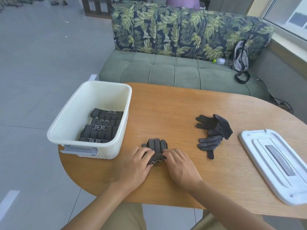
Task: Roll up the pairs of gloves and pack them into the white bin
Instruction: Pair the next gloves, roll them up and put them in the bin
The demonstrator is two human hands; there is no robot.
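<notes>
Black, white-dotted fabric sits under both my hands: a pair of gloves, partly rolled, near the front edge of the wooden bench. My left hand has its grip closed on the left end of the roll, fingers curled over the top and thumb pressed at the near side. My right hand has its grip closed on the right end, fingertips pinching the rolled edge. The glove fingers beyond the roll lie flat, pointing away from me. The white bin stands just left of my hands, at the bench's left edge, with a grey latch on its near wall. Inside it, four rolls of the same dotted gloves lie side by side against the right wall, white printed marks facing up; the bin's left half shows bare floor. To my right, well apart from my hands, a loose pair lies unrolled, one glove draped across the other, fingers splayed left and toward me. Farther right, at the bench's edge, the bin's white lid lies flat with a grey handle at its middle. Behind the bench is a green sofa with leaf-print cushions, a bottle and a bag on its seat.
</notes>
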